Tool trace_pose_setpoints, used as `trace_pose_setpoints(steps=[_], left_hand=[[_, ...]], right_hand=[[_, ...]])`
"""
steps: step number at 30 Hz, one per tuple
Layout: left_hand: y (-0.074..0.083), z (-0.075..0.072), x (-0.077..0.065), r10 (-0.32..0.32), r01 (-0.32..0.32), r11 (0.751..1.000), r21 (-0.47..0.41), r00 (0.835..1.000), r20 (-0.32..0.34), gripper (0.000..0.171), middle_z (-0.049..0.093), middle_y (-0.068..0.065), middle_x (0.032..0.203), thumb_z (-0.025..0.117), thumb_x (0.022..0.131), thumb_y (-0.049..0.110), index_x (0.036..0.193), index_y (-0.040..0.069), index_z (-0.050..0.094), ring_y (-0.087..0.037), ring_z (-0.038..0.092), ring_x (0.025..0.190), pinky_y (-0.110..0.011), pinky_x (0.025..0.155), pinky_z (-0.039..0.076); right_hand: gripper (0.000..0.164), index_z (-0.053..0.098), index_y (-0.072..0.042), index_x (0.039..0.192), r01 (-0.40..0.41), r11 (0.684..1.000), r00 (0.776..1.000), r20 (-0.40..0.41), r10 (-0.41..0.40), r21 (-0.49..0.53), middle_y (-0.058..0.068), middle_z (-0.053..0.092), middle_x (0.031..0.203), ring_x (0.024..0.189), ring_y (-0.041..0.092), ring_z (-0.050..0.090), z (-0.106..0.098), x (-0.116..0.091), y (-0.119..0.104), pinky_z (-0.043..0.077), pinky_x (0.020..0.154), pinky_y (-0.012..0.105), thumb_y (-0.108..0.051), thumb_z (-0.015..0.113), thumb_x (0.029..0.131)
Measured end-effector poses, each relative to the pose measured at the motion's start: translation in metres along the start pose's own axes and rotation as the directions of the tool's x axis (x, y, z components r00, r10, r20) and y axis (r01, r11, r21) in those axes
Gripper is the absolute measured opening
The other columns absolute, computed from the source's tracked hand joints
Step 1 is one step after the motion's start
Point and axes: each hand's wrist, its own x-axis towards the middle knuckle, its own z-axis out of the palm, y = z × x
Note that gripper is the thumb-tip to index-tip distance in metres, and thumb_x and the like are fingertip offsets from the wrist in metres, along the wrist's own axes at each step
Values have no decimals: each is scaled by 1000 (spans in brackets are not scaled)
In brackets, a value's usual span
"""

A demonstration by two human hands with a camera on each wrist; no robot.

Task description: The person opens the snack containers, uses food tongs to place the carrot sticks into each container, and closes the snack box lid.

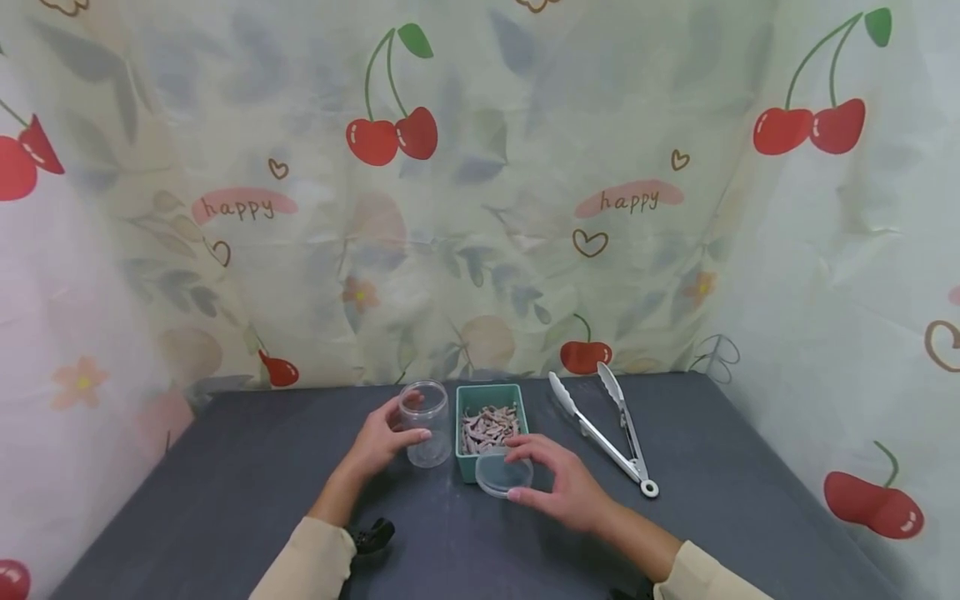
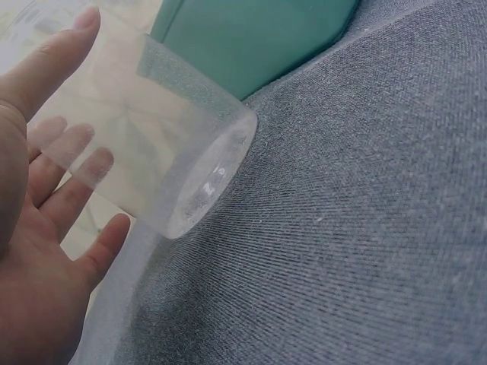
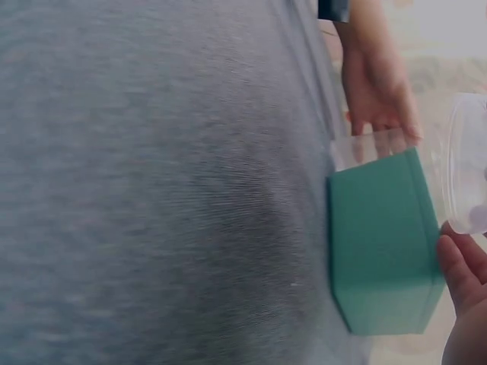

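Observation:
My left hand (image 1: 377, 440) is around a clear plastic jar (image 1: 430, 450), thumb on the near side and fingers behind. The jar is open at the top and stands upright on the table; its wall shows the fingers through it in the left wrist view. My right hand (image 1: 567, 490) holds a clear round lid (image 1: 504, 475) by its edge, between thumb and fingers. That lid overlaps the near right corner of a teal rectangular box (image 1: 468, 472). Inside the box lie many small greyish-pink curled pieces (image 1: 487, 427). The box stands just right of the jar.
Metal tongs (image 1: 611, 448) lie spread on the table right of the box, their ring end toward me. The dark grey cloth-covered table (image 1: 255, 475) ends at a printed curtain (image 1: 480, 208) behind and at both sides.

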Motion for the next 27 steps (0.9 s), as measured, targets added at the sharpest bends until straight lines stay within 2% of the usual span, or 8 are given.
trace_pose_setpoints(steps=[5,8,17,22,27], left_hand=[[2,-1,1,3,-3,1000,-3,1000,1,64,56,-13,135,80,81,10,137,7,52,-32,50,126,-52,103,36],[4,-2,1,4,-4,1000,5,1000,6,64,55,-13,136,80,81,10,138,6,51,-32,50,125,-52,102,37],[0,0,-1,8,-8,1000,5,1000,7,66,55,-14,136,81,80,13,138,5,51,-33,50,125,-52,101,38],[-2,1,-2,-8,8,1000,0,1000,3,66,55,-13,136,82,80,13,138,7,51,-32,49,127,-52,103,35],[0,0,-1,-8,8,1000,-16,1000,-2,66,55,-13,137,81,80,13,138,8,51,-33,48,128,-53,103,35]], right_hand=[[29,66,-16,109,62,998,998,21,-62,-3,7,62,124,116,23,57,3,-8,2,44,95,36,-23,78,83],[29,66,-16,108,68,998,997,46,-68,-2,8,62,122,114,22,58,5,-12,5,45,93,35,-23,78,83],[32,66,-13,108,32,999,986,163,-24,-44,12,61,123,115,25,57,8,-15,12,45,94,37,-29,78,83],[36,67,-12,109,-18,998,973,229,31,-61,11,61,125,118,25,55,10,-16,16,43,97,38,-30,80,80],[40,67,-12,109,-20,995,959,280,47,-100,10,60,128,121,25,53,10,-15,19,41,98,39,-30,81,77]])
